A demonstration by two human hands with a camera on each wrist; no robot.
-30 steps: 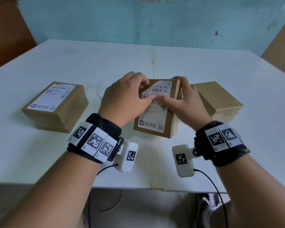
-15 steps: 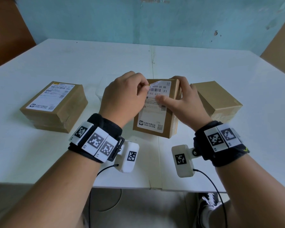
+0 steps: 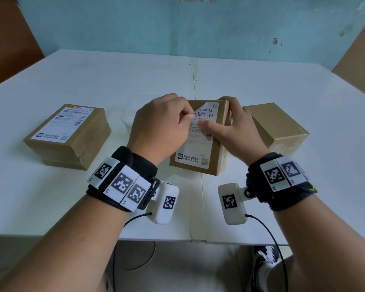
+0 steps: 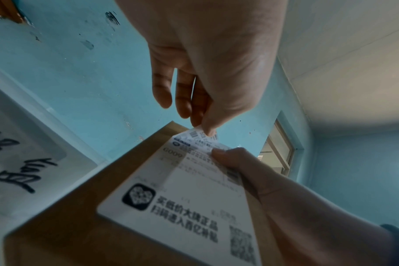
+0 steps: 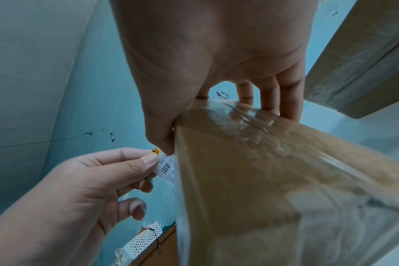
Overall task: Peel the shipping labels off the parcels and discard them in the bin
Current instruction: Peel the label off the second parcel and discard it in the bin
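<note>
A brown parcel (image 3: pixel 216 157) stands in the middle of the white table (image 3: pixel 93 85), tilted up at its far end. Its white shipping label (image 3: pixel 195 148) is lifted at the top left corner. My left hand (image 3: pixel 162 125) pinches that peeled corner (image 4: pixel 199 134) between thumb and forefinger. My right hand (image 3: pixel 232 127) grips the parcel's far right edge, thumb pressing on the label (image 4: pixel 189 194), fingers wrapped over the taped side (image 5: pixel 251 136). In the right wrist view the left hand (image 5: pixel 84 181) holds the corner (image 5: pixel 165 166) beside the box.
A labelled parcel (image 3: pixel 69 135) lies at the left. A bare brown parcel (image 3: pixel 276 127) sits to the right. A white translucent bin (image 3: pixel 129 116) stands behind my left hand, mostly hidden. Brown cardboard (image 3: pixel 358 51) leans against the blue wall at the right.
My left hand has moved from the label's middle edge up to its top left corner and lifted that corner away from the box. The right hand stays on the parcel.
</note>
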